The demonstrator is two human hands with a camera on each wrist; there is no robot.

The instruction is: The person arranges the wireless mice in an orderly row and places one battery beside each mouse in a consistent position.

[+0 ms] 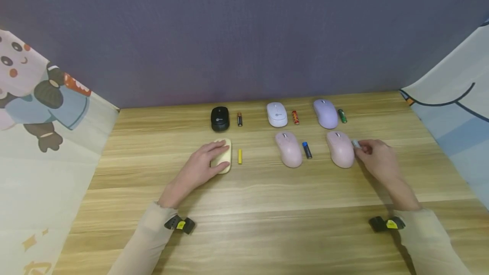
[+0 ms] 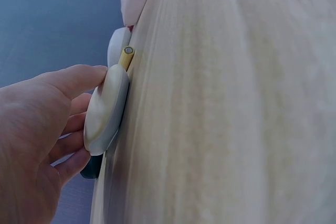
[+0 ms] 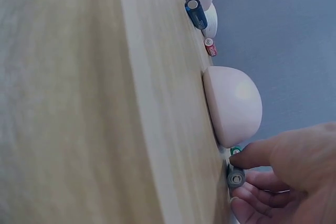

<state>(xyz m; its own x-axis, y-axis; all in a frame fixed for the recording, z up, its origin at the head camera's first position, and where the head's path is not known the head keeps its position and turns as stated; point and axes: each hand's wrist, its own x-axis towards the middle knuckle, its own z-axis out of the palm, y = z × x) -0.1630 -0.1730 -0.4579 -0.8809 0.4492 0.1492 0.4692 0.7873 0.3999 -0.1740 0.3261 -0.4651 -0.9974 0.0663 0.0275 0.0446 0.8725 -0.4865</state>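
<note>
My left hand (image 1: pixel 194 168) grips a pale yellow computer mouse (image 1: pixel 227 156), thumb at one side and fingers over the other. The left wrist view shows this mouse (image 2: pixel 107 109) close over the wood surface. A yellow battery (image 1: pixel 240 156) lies just right of it. Thumb and fingers of my right hand (image 1: pixel 379 161) pinch a pale grey battery (image 1: pixel 355 144), whose end faces the camera in the right wrist view. Directly left of that battery sits a pink mouse (image 1: pixel 340 150). Another pink mouse (image 1: pixel 289 150) and a dark battery with a blue end (image 1: pixel 307 150) lie between the hands.
Along the back stand a black mouse (image 1: pixel 220 119), a white mouse (image 1: pixel 276 114) and a lilac mouse (image 1: pixel 326 114). Beside them lie a black-and-copper battery (image 1: pixel 239 119), a red battery (image 1: pixel 296 117) and a green battery (image 1: pixel 342 116). A dark panel (image 1: pixel 244 37) rises behind the wooden table (image 1: pixel 267 211).
</note>
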